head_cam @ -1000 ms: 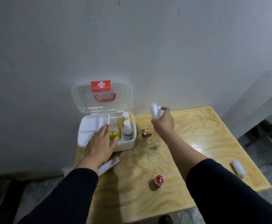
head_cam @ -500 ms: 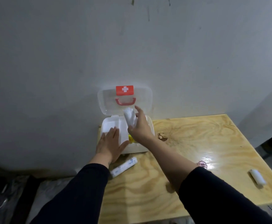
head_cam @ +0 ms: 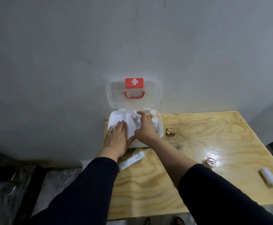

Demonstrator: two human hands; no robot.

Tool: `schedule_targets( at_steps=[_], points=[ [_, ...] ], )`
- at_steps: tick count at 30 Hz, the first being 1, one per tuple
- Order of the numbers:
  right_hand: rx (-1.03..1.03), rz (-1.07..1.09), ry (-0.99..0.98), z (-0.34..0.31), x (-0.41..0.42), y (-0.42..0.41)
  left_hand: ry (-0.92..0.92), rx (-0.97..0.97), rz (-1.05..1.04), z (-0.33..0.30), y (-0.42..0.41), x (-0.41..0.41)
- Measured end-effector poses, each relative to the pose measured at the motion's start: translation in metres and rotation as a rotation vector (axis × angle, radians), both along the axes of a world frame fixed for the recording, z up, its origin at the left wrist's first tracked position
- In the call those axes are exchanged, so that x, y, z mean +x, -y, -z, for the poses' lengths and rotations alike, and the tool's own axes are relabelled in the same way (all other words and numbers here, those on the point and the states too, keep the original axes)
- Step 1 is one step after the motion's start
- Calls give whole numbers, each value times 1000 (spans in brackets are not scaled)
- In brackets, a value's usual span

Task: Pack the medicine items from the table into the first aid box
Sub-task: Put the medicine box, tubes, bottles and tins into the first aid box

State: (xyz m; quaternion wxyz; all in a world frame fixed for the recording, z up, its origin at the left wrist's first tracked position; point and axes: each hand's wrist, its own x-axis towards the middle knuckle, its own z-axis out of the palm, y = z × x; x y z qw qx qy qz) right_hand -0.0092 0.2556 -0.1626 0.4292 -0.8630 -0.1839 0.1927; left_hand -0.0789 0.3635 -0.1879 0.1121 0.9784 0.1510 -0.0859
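Observation:
The white first aid box stands open at the table's back left, its clear lid leaning on the wall. My right hand is inside the box, fingers around a white bandage roll in the middle compartment. My left hand lies flat on the box's left tray, fingers spread. Two small bottles stand in the right compartment. A long wrapped bandage lies in front of the box.
On the wooden table, a small red-rimmed tape roll sits right of my forearm and a white roll lies near the right edge. A brown knot marks the wood beside the box. The wall is right behind.
My right hand has carried the white roll from above the table down into the box's middle compartment. My left hand has stayed on the box's left side.

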Motion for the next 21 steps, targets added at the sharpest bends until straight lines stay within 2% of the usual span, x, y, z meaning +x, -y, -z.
schedule_targets(
  at_steps=[8,17,21],
  points=[
    [-213,-60,19,-8,-1,4,-56,27,4,-5,3,1],
    [-99,-49,94,-40,-2,25,2,42,85,-50,16,6],
    [-39,-3,129,-65,9,63,20,-50,75,-86,43,20]
  ],
)
